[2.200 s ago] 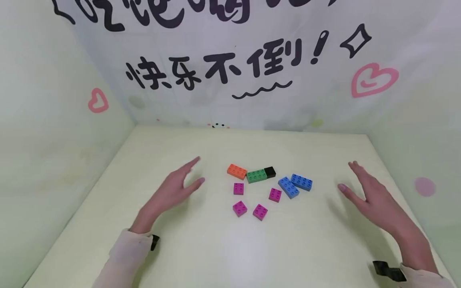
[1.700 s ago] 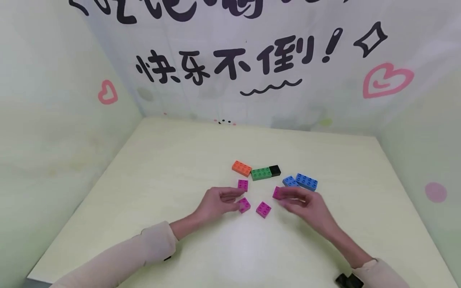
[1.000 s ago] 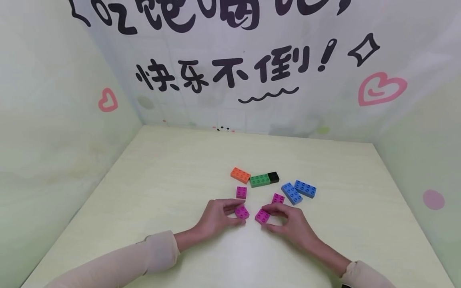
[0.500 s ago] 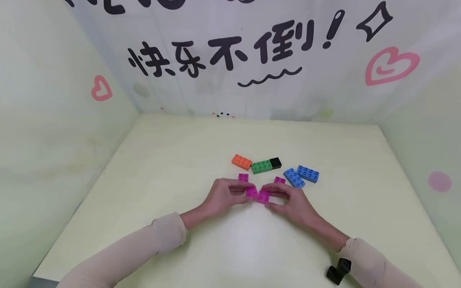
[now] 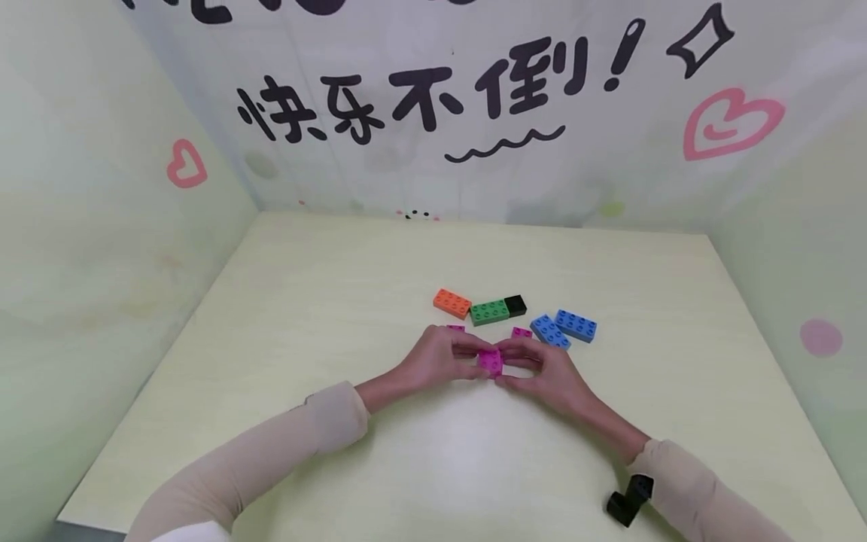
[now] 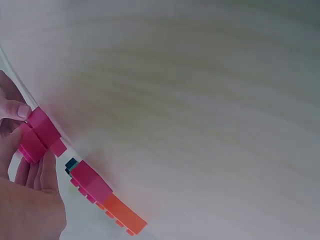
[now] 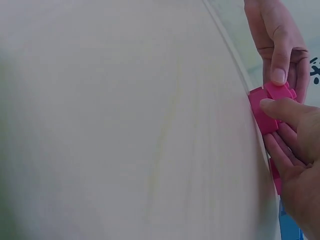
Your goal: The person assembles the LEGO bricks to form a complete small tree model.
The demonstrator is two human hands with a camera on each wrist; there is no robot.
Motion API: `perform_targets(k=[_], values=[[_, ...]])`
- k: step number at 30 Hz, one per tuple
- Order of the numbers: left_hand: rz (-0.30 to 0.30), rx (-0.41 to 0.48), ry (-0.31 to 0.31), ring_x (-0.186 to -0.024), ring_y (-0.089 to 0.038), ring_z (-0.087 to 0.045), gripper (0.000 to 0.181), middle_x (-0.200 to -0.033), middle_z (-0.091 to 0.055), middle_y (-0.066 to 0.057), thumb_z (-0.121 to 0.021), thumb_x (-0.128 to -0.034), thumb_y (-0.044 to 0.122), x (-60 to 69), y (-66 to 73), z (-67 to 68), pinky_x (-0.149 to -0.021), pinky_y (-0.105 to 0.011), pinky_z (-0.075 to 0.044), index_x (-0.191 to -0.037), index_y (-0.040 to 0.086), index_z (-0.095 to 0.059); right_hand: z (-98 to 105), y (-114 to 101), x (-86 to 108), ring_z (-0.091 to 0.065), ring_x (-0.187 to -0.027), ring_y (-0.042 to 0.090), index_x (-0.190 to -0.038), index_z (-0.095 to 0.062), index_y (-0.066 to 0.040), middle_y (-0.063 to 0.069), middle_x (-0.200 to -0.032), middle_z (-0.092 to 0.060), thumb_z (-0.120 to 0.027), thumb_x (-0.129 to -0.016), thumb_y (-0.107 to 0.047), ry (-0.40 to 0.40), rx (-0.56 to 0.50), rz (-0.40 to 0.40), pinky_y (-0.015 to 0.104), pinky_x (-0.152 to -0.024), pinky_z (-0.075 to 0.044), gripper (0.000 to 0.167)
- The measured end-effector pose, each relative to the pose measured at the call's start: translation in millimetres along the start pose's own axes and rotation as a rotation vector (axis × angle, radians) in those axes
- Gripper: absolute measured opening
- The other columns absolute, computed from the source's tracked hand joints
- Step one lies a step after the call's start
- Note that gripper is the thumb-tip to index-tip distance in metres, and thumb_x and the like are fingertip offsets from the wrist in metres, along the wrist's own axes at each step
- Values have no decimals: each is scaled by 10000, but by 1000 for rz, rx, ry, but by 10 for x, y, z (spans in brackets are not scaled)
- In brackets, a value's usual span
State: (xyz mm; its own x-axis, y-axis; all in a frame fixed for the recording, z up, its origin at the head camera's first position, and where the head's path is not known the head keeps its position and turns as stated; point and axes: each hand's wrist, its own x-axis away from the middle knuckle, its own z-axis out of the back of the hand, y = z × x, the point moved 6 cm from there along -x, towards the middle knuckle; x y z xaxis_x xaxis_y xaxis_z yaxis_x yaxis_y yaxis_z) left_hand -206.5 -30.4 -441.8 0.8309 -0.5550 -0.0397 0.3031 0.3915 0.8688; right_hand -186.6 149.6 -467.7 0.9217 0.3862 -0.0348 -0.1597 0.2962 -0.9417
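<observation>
In the head view my left hand [image 5: 433, 360] and right hand [image 5: 552, 376] meet above the middle of the table, each pinching a magenta toy brick. The upper brick [image 6: 32, 143], between the left thumb and fingers, sits on or against the top of the lower brick [image 7: 262, 111], which the right thumb and fingers grip near the tabletop. Whether their studs are pressed together cannot be told. Just behind the hands lie two more magenta bricks, the left one [image 5: 455, 328] and the right one [image 5: 521, 332], both partly hidden by fingers.
Farther back lie an orange brick [image 5: 452, 303], a green brick [image 5: 489, 312] touching a black brick [image 5: 515, 305], and two blue bricks [image 5: 576, 324] at the right. The pale table [image 5: 433, 467] is bounded by printed cloth walls [image 5: 379, 181] at the back and sides.
Both hands came in from the sides and each took a front magenta brick. Since half a second ago the left hand has moved right, bringing its brick over the right hand's brick.
</observation>
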Motion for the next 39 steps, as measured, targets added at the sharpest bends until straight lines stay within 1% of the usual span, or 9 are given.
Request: perform_targets(k=[6, 10, 13, 16, 19, 22, 31, 35, 39], values=[[10, -20, -45, -956, 16, -651, 355, -1028, -716, 130, -855, -768, 196, -13, 4, -46, -813, -182, -515, -1111, 199, -763, -5, 48, 31, -671, -1040, 172, -1240, -640, -148, 31, -1188, -663, -847, -782, -169, -17, -11, -6, 277, -883, -513, 503], [-29, -114, -66, -954, 22, -647, 359, -1029, -718, 119, -852, -775, 202, -66, 55, -53, -807, -168, -509, -1121, 188, -760, 13, 39, 15, -676, -1026, 171, -1229, -643, -149, 27, -1172, -667, -850, -776, -154, -3, -12, 11, 279, -876, -519, 498], [-55, -199, -66, -960, 8, -648, 362, -1032, -720, 108, -853, -776, 231, -94, 92, -55, -794, -159, -503, -1124, 194, -760, 18, 25, 0, -674, -1031, 180, -1229, -640, -151, 28, -1173, -663, -851, -775, -155, 1, -21, 14, 283, -875, -520, 500], [-47, -212, -53, -961, 3, -647, 363, -1031, -720, 107, -855, -773, 240, -86, 88, -68, -784, -158, -501, -1121, 199, -761, 14, 40, 15, -671, -1042, 202, -1232, -634, -141, 49, -1179, -656, -851, -778, -184, 12, -40, -15, 289, -869, -523, 505], [-23, -159, -35, -948, 6, -643, 362, -1025, -719, 120, -855, -770, 226, -48, 44, -94, -787, -163, -506, -1119, 198, -762, 3, 89, 59, -674, -1040, 225, -1213, -645, -125, 76, -1179, -651, -851, -776, -222, 39, -67, -69, 292, -845, -533, 493], [5, -96, -9, -928, 9, -650, 368, -1018, -718, 131, -857, -765, 224, -14, 6, -108, -799, -177, -510, -1119, 200, -761, 3, 122, 90, -676, -1035, 245, -1189, -666, -112, 95, -1180, -649, -849, -776, -230, 63, -97, -99, 300, -820, -543, 468], [113, 9, 45, -929, 11, -655, 382, -976, -723, 149, -876, -720, 248, 7, -78, -99, -859, -246, -469, -1086, 244, -768, 31, 131, 60, -686, -1001, 290, -1146, -708, -78, 133, -1144, -677, -828, -794, -134, 70, -213, -68, 343, -814, -549, 376], [157, 117, 56, -916, -6, -671, 380, -974, -731, 113, -876, -710, 216, 14, -114, -116, -841, -209, -503, -1075, 211, -770, 41, 130, 37, -693, -982, 281, -1128, -726, -86, 125, -1128, -687, -840, -779, -148, 62, -208, -77, 344, -807, -552, 372], [160, 225, 63, -906, -43, -688, 367, -983, -736, 68, -868, -722, 141, 3, -116, -136, -804, -218, -532, -1074, 162, -769, 67, 119, 5, -700, -962, 272, -1123, -728, -97, 114, -1116, -690, -845, -774, -153, 61, -195, -70, 343, -801, -554, 372]])
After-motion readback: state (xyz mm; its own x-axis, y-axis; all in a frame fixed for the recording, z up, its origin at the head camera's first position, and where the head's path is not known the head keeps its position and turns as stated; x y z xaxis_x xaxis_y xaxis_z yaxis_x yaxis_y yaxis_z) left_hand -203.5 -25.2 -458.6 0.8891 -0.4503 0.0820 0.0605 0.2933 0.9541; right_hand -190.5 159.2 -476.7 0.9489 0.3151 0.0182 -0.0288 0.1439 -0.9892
